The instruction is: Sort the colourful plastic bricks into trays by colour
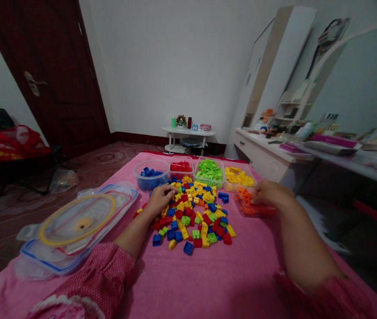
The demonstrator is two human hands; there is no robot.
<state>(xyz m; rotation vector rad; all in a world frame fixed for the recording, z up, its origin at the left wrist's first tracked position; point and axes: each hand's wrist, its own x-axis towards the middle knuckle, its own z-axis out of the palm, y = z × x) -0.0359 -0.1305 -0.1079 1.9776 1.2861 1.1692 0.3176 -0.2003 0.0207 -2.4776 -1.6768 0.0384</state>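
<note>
A loose pile of toy building bricks in red, yellow, blue, green and orange covers the middle of the pink cloth. My left hand rests at the pile's left side, its fingers curled in among the bricks; whatever they pinch is hidden. On the right, my right hand reaches to a clear container of orange bricks. Its fingers are bent together and slightly blurred over the orange bricks, so I cannot make out what they hold. Behind the pile stand tubs of blue bricks, red bricks, green bricks and yellow bricks.
Clear container lids, one with a yellow rim, lie stacked on the left of the pink-covered table. A cluttered dresser stands to the right. Against the far wall is a small white table.
</note>
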